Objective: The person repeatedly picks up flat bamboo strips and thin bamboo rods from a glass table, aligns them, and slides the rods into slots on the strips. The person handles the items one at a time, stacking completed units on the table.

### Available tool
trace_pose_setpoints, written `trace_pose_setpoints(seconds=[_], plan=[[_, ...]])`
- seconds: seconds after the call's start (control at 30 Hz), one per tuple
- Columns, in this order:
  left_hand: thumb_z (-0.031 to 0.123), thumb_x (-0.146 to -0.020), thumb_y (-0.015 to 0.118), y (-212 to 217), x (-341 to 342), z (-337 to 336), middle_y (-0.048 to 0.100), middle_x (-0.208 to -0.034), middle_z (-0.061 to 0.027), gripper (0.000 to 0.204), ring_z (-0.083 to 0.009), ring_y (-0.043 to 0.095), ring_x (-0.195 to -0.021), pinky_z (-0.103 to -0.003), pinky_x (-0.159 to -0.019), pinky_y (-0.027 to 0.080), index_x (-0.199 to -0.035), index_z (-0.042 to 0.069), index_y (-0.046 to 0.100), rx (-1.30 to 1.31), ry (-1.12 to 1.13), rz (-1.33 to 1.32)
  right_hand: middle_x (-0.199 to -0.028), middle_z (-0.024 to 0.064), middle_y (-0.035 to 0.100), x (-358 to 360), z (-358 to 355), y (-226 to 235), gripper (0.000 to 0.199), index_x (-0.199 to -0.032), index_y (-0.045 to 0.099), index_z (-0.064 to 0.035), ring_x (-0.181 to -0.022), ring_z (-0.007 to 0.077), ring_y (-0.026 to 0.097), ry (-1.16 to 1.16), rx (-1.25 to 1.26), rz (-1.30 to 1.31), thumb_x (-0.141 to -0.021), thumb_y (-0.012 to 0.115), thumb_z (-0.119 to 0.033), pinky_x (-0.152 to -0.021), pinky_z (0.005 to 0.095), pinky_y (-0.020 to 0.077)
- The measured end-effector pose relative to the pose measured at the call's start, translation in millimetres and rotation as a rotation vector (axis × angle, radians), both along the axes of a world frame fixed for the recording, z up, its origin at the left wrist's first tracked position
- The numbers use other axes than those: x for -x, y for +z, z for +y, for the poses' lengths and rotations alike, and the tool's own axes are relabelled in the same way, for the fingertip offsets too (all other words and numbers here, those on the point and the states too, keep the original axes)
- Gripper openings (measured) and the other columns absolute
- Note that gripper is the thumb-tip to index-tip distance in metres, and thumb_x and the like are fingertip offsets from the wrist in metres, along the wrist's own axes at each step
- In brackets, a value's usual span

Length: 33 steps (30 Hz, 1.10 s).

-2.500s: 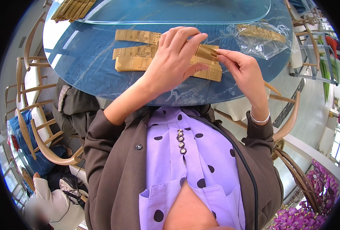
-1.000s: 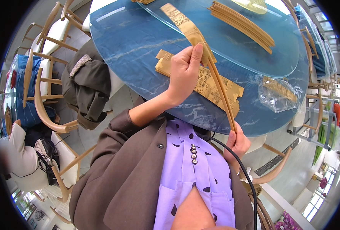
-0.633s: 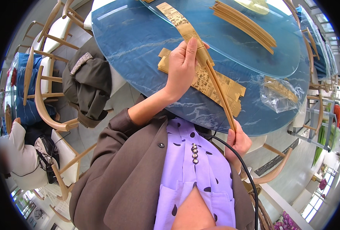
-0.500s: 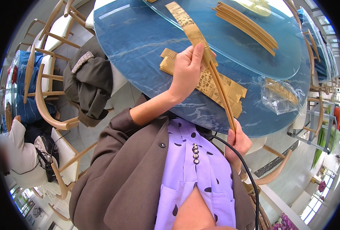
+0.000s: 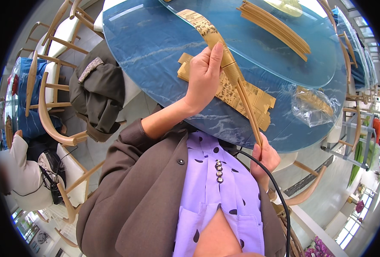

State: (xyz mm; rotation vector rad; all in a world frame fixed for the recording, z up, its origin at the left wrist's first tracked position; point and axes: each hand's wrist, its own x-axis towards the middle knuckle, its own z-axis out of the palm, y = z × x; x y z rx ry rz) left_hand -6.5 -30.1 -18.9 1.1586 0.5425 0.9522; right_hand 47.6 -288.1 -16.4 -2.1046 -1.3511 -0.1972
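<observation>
My left hand [image 5: 203,79] is closed round a gold paper chopstick sleeve [image 5: 205,29] with dark printed patterns, its thumb pressed along the front. A pair of wooden chopsticks [image 5: 248,109] comes out of the sleeve's lower end; their upper part is hidden inside it. My right hand [image 5: 265,159] pinches the chopsticks' lower ends close to my chest. Beneath them, on the blue marbled tabletop [image 5: 155,64], lies a stack of flat gold sleeves [image 5: 252,97], partly covered by my left hand and the chopsticks.
A bundle of wooden chopsticks [image 5: 275,32] lies on the glass turntable [image 5: 322,73]. A clear plastic bag [image 5: 312,107] with gold paper inside sits at the table's right. To the left, a dark coat [image 5: 98,90] covers a chair. A black cable [image 5: 280,188] runs past my right hand.
The sleeve has shifted down along the chopsticks, so a shorter length of them shows. Its far end has moved left and nearer. My left hand has moved slightly left; my right hand has barely moved.
</observation>
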Motion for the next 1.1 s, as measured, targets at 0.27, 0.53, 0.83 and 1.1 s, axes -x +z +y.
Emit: trace_pose_setpoints(seconds=[0.27,0.53,0.83,1.1], plan=[[0.032,-0.104,0.057,-6.1,2.9,-3.5,0.049,-0.063,0.0036,0.041,-0.0038,0.041,-0.061,-0.024,-0.053,0.035,-0.079,0.000,0.063,-0.008,-0.065,-0.031,-0.069,0.0103,0.062,-0.4,6.2,1.0,0.030,-0.119,0.067,0.0041,-0.054,0.0240,0.058,0.027,-0.066,-0.017,-0.093,0.068,-0.011,-0.052,0.0330,0.0457],[0.031,-0.104,0.057,-7.0,2.7,-11.2,0.048,-0.065,0.0050,0.039,-0.0031,0.039,-0.062,-0.023,-0.054,0.034,-0.081,0.000,0.063,0.031,-0.137,-0.027,-0.072,0.0111,0.064,-1.0,15.2,3.6,0.030,-0.118,0.067,0.0050,-0.056,0.0244,0.060,0.004,-0.036,-0.006,-0.093,0.067,-0.010,-0.053,0.0326,0.0471],[0.028,-0.104,0.059,-4.3,0.0,-14.4,0.043,-0.066,0.0071,0.036,-0.0015,0.033,-0.062,-0.023,-0.051,0.027,-0.079,0.001,0.060,-0.063,-0.090,0.016,-0.075,0.0117,0.067,3.5,14.6,0.2,0.031,-0.119,0.066,0.0054,-0.058,0.0254,0.062,-0.004,-0.053,-0.016,-0.093,0.067,-0.011,-0.055,0.0333,0.0488],[0.028,-0.105,0.056,-0.7,-2.3,-13.6,0.045,-0.066,0.0056,0.036,-0.0031,0.035,-0.063,-0.025,-0.052,0.031,-0.082,0.001,0.060,-0.038,-0.126,-0.006,-0.078,0.0116,0.068,1.2,18.1,-0.6,0.032,-0.120,0.065,0.0041,-0.059,0.0255,0.063,-0.022,-0.027,-0.034,-0.094,0.068,-0.013,-0.056,0.0335,0.0494]])
